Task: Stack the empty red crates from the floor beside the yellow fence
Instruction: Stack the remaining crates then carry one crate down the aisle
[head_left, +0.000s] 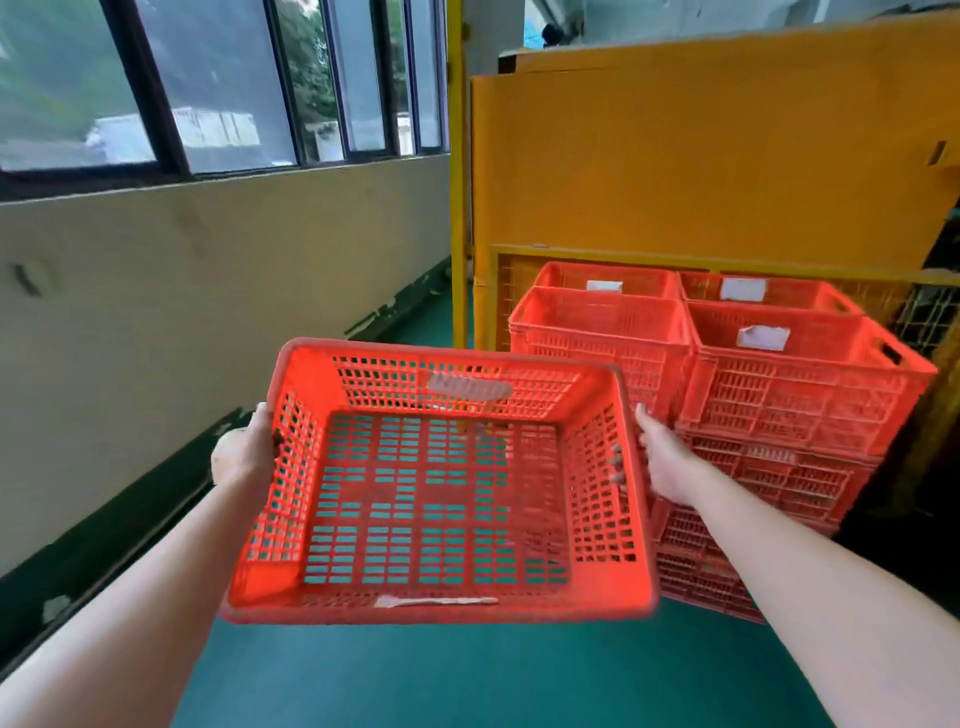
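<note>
In front of the yellow fence (576, 253), fingers (617, 464) of left hand (243, 449) and right hand (664, 460) curled round opposite side walls of 1 empty red crate (441, 499), held off the green floor (467, 675), 4 crate stacks (737, 379) between it and the fence

A row of dark-framed glass windows (218, 88) runs above a beige painted wall (208, 291), edged below by a black skirting strip (119, 535).

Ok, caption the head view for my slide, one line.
Left hand and right hand hold an empty red crate by its sides, near the crate stacks at the yellow fence.
</note>
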